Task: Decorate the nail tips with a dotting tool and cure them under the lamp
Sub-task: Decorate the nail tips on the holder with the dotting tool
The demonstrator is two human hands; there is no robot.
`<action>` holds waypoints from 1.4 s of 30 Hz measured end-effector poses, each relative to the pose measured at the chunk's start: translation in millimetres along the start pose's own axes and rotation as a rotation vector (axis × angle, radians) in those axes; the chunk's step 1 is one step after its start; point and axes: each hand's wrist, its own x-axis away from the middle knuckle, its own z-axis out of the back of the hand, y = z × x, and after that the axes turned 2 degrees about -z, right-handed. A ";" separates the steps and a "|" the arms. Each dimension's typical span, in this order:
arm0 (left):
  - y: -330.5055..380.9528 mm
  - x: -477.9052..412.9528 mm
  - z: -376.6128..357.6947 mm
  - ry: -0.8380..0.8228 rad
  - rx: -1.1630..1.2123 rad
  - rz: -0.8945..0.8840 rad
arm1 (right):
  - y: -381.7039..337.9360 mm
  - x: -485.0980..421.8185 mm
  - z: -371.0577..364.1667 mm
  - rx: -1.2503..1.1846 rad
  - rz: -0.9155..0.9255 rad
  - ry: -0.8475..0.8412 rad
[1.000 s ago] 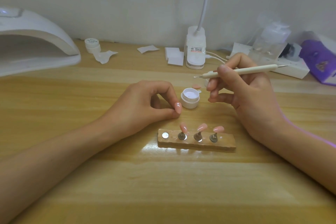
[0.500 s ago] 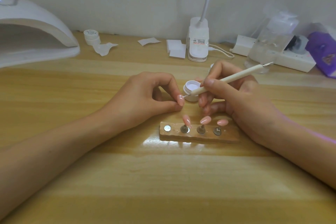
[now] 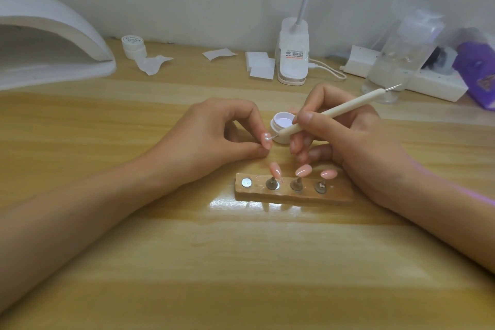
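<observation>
My left hand (image 3: 214, 139) pinches a pink nail tip (image 3: 266, 140) between thumb and forefinger, just above the table. My right hand (image 3: 345, 142) grips a white dotting tool (image 3: 334, 112) like a pen, and its metal point touches the held tip. Behind the tool stands a small open white jar (image 3: 282, 126) of pale gel. In front of both hands lies a wooden holder (image 3: 294, 193) with three pink nail tips (image 3: 302, 170) on stands and one bare metal disc at its left end. The white curing lamp (image 3: 51, 43) sits at the far left.
A desk lamp base (image 3: 293, 51) with a cable stands at the back centre. White wipes (image 3: 259, 64) and a closed small jar (image 3: 133, 45) lie along the wall. A clear bottle (image 3: 399, 56), a white power strip (image 3: 434, 80) and a purple packet (image 3: 476, 72) crowd the back right.
My right hand came down and left from above the jar, bringing the tool's point onto the nail tip in my left hand. The left hand has barely moved.
</observation>
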 end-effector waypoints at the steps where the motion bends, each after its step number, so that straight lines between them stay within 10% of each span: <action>1: 0.0 0.1 0.2 0.000 0.000 -0.001 | -0.2 0.1 -0.1 0.000 -0.001 0.000; 42: -0.6 -0.4 0.1 0.007 -0.014 0.005 | -4.9 2.7 -1.1 -0.063 0.076 -0.010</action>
